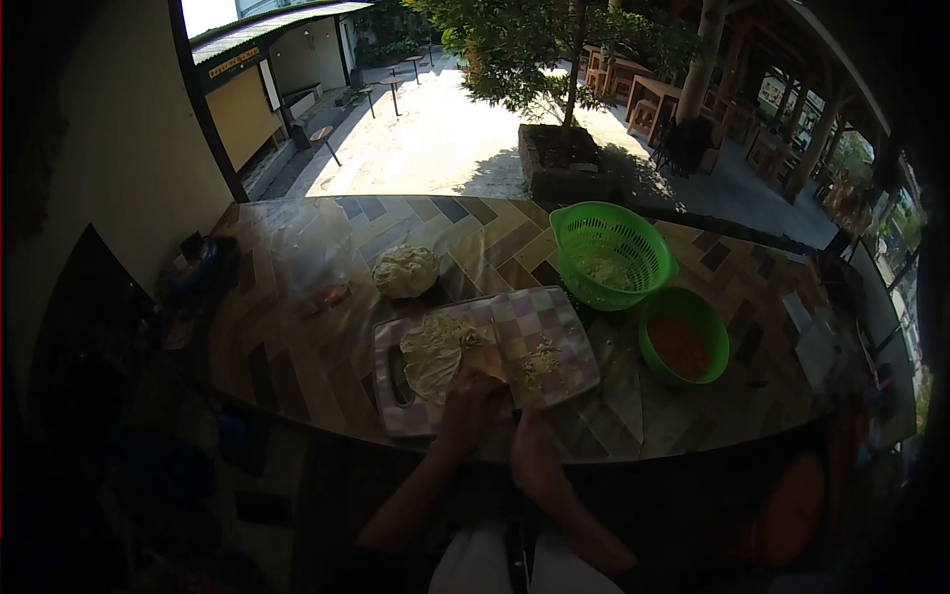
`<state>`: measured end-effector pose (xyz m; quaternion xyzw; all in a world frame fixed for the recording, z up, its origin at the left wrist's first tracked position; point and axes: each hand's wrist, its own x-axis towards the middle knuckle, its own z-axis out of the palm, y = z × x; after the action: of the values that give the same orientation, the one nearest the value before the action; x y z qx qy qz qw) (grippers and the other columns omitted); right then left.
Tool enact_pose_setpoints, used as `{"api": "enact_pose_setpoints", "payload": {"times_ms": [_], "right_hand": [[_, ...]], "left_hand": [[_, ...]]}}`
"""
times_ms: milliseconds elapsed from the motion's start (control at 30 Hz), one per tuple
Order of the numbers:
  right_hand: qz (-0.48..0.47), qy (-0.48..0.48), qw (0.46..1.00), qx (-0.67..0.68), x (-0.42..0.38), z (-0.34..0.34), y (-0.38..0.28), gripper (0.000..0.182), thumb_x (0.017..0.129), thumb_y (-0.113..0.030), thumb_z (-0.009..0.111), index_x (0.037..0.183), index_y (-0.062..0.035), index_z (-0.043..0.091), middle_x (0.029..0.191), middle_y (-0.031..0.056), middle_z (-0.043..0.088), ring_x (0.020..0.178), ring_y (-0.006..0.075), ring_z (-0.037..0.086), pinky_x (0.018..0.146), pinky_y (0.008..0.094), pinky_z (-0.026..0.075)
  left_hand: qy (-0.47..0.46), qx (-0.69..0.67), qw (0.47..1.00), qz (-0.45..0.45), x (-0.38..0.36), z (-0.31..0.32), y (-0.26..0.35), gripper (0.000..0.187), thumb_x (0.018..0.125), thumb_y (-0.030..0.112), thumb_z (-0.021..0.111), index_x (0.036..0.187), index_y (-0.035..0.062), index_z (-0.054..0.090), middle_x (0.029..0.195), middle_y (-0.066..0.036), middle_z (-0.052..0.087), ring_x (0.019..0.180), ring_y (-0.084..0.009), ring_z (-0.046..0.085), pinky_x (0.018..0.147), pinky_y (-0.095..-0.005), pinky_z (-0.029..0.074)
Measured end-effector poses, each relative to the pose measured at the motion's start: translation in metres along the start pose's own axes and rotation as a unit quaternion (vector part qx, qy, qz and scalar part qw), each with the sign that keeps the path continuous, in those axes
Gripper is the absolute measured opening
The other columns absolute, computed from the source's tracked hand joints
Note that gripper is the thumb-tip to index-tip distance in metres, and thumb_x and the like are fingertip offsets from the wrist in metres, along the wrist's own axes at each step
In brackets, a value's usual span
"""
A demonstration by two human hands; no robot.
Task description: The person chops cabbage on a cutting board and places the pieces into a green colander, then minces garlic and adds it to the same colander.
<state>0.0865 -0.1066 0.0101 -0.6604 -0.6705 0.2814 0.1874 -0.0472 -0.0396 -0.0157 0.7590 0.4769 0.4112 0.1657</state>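
Note:
A pink-and-white checkered cutting board (554,322) lies on the tiled counter (297,346). My left hand (467,406) presses down on a stack of pale cabbage leaves (435,351) at the board's left half. My right hand (532,453) sits at the board's front edge, closed around what looks like a knife (503,351). Its blade points away from me, just right of the leaves. The grip is in shadow. A small heap of shredded cabbage (539,358) lies right of the blade.
A partly stripped cabbage head (404,269) sits behind the board. To the right stand a green colander (643,238) holding shredded cabbage and a green bowl (708,327) with orange contents. A clear plastic bag (312,257) lies to the left. Beyond the counter is a sunlit courtyard.

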Motion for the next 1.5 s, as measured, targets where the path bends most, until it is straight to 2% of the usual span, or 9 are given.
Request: {"api": "enact_pose_setpoints", "payload": {"times_ms": [200, 333, 400, 633, 700, 833, 1033, 1333, 1500], "right_hand": [[-0.018, -0.026, 0.998, 0.059, 0.019, -0.018, 0.003, 0.037, 0.091, -0.013, 0.048, 0.121, 0.0059, 0.036, 0.088, 0.0313, 0.061, 0.086, 0.0512, 0.058, 0.073, 0.0552, 0.046], [-0.006, -0.057, 0.993, 0.099, 0.001, -0.034, -0.002, 0.037, 0.092, -0.014, 0.047, 0.121, 0.0057, 0.035, 0.087, 0.0322, 0.061, 0.086, 0.0523, 0.056, 0.071, 0.0562, 0.044], [-0.054, 0.005, 0.995, 0.086, -0.003, -0.015, 0.01, 0.037, 0.092, -0.014, 0.046, 0.122, 0.0054, 0.035, 0.086, 0.0321, 0.061, 0.085, 0.0525, 0.056, 0.072, 0.0567, 0.044], [0.019, -0.029, 0.998, -0.048, 0.01, 0.002, -0.002, 0.048, 0.092, -0.015, 0.048, 0.132, 0.005, 0.03, 0.087, 0.03, 0.062, 0.084, 0.0488, 0.06, 0.073, 0.0529, 0.049], [0.012, -0.034, 0.998, 0.045, 0.015, -0.01, -0.002, 0.047, 0.093, -0.015, 0.048, 0.131, 0.0052, 0.031, 0.087, 0.0308, 0.062, 0.085, 0.0492, 0.059, 0.073, 0.0536, 0.049], [-0.011, -0.03, 0.99, 0.135, 0.004, -0.016, 0.01, 0.043, 0.095, -0.015, 0.045, 0.13, 0.0059, 0.032, 0.087, 0.0308, 0.061, 0.085, 0.0508, 0.057, 0.071, 0.0539, 0.045], [-0.01, -0.002, 0.993, 0.115, -0.016, -0.008, 0.005, 0.045, 0.094, -0.015, 0.046, 0.131, 0.0065, 0.032, 0.1, 0.0365, 0.056, 0.096, 0.0518, 0.053, 0.078, 0.0559, 0.041], [-0.009, -0.004, 0.998, 0.059, -0.018, -0.008, 0.004, 0.043, 0.094, -0.016, 0.047, 0.128, 0.0054, 0.032, 0.082, 0.032, 0.06, 0.08, 0.0513, 0.057, 0.069, 0.0566, 0.044], [0.021, -0.041, 0.999, 0.01, 0.001, -0.01, -0.003, 0.042, 0.095, -0.018, 0.045, 0.128, 0.0033, 0.03, 0.083, 0.0333, 0.06, 0.081, 0.0511, 0.057, 0.069, 0.0583, 0.044]], "left_hand": [[0.008, -0.01, 1.0, 0.015, 0.0, -0.008, 0.008, 0.014, 0.077, 0.006, 0.063, 0.087, 0.0001, 0.07, 0.089, -0.015, 0.067, 0.087, -0.031, 0.061, 0.08, -0.0387, 0.049], [-0.006, -0.053, 0.997, -0.063, 0.001, -0.005, 0.0, 0.014, 0.077, 0.006, 0.062, 0.085, -0.0005, 0.07, 0.086, -0.016, 0.067, 0.085, -0.0315, 0.061, 0.078, -0.0395, 0.049], [-0.008, -0.069, 0.995, -0.076, 0.003, -0.007, 0.001, 0.014, 0.077, 0.006, 0.062, 0.085, -0.0008, 0.07, 0.086, -0.016, 0.066, 0.084, -0.0319, 0.061, 0.077, -0.0401, 0.049], [0.007, -0.041, 0.999, -0.001, 0.001, -0.008, 0.001, 0.015, 0.077, 0.004, 0.061, 0.087, -0.0013, 0.07, 0.084, -0.016, 0.066, 0.085, -0.0315, 0.061, 0.079, -0.0403, 0.049], [0.026, -0.02, 0.999, 0.034, 0.0, -0.008, 0.006, 0.015, 0.078, 0.004, 0.061, 0.088, -0.0013, 0.07, 0.085, -0.015, 0.066, 0.086, -0.0314, 0.061, 0.08, -0.0403, 0.049], [0.02, -0.036, 0.999, -0.017, -0.002, -0.005, 0.003, 0.015, 0.077, 0.004, 0.063, 0.089, -0.0005, 0.07, 0.085, -0.014, 0.067, 0.087, -0.031, 0.061, 0.08, -0.0404, 0.049], [0.019, -0.063, 0.994, -0.089, -0.001, -0.006, 0.004, 0.013, 0.077, 0.004, 0.064, 0.087, -0.0001, 0.07, 0.083, -0.014, 0.067, 0.086, -0.0302, 0.063, 0.078, -0.0388, 0.05], [0.018, -0.075, 0.994, -0.081, -0.001, -0.007, 0.003, 0.011, 0.076, 0.002, 0.063, 0.085, 0.0004, 0.07, 0.084, -0.013, 0.067, 0.087, -0.0295, 0.063, 0.079, -0.0383, 0.05], [0.012, -0.04, 0.999, -0.032, 0.001, -0.009, 0.002, 0.014, 0.073, 0.001, 0.066, 0.086, 0.0021, 0.072, 0.083, -0.013, 0.067, 0.084, -0.0282, 0.064, 0.077, -0.0379, 0.051]]}}
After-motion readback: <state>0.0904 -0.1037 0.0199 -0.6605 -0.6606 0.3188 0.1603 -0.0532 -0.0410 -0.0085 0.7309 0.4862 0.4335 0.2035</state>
